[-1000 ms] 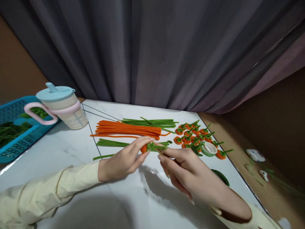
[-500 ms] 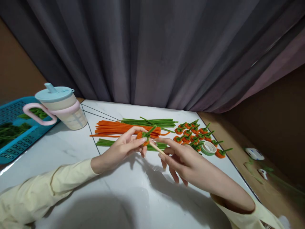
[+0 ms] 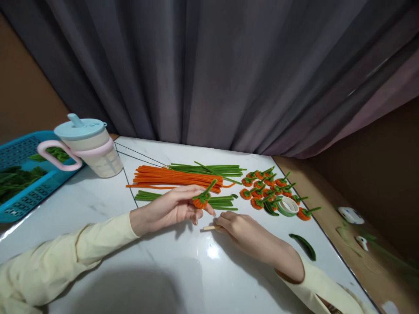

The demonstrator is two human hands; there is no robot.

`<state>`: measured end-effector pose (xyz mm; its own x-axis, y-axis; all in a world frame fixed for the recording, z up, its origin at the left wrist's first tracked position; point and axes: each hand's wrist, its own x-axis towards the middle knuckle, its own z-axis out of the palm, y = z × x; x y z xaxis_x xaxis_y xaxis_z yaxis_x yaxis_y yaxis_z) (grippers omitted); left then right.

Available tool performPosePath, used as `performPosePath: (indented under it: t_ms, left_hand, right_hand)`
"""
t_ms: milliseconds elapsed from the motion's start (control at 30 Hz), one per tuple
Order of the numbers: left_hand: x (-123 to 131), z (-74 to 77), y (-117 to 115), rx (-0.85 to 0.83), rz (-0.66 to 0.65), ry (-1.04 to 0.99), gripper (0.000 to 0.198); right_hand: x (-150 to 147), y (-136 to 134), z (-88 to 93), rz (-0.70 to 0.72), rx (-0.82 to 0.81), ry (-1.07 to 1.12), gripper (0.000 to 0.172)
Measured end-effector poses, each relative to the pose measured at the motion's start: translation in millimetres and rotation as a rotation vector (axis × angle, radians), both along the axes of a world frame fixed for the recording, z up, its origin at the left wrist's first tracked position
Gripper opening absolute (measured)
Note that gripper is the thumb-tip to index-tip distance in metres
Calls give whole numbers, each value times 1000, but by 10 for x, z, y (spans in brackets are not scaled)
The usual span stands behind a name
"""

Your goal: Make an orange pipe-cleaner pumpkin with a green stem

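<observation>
My left hand [image 3: 170, 208] pinches a small orange pumpkin [image 3: 200, 203] of fuzzy pipe cleaner between thumb and finger, its green stem tilted up to the right. In my right hand [image 3: 247, 233], low over the white table [image 3: 157, 261], is a thin wooden stick [image 3: 208, 228]; its tip pokes out to the left, and the fingers hide the other end. Behind the hands lie a bundle of orange pipe cleaners [image 3: 170, 175] and two green bundles, one at the back [image 3: 216, 169] and one in front [image 3: 147, 196].
Several similar pumpkins [image 3: 257, 203] lie at the right beside a roll of tape [image 3: 285, 213]. A curved dark-green piece [image 3: 304, 246] is nearer me. At left stand a lidded cup [image 3: 98, 150] and a blue basket [image 3: 31, 204]. An earbud case [image 3: 351, 215] lies beyond the right edge.
My right hand has moved away from the pumpkin, down towards the table, taking the stick with it. The pumpkin stays in my left hand. The curved green piece has come into sight.
</observation>
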<state>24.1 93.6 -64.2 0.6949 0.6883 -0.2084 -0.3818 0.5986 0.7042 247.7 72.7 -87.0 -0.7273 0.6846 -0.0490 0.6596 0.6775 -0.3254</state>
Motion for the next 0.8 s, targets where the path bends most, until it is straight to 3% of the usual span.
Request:
performPosePath:
  t_ms: [100,267,400,500,633,800]
  left_hand:
    - [17,-19,-53,4,-76,15,13]
    - [51,-37,-140,-4,-165,21,15]
    - [81,-49,-193,-15,-166,29,13]
    - [98,-59,-222,-34,-160,42,12]
    - [118,-54,-253,-54,-196,53,12]
    - [171,10,-309,-81,-271,43,14]
  right_hand:
    - [52,-51,-21,-24,42,-16,22]
    - [143,-138,47,-170,-23,147,28]
    - [155,-161,-8,-163,1,133,26]
    - [114,-193,12,-164,65,348,20]
    - [19,-294,197,-113,152,715,15]
    - [-98,-366,300,-24,126,826,10]
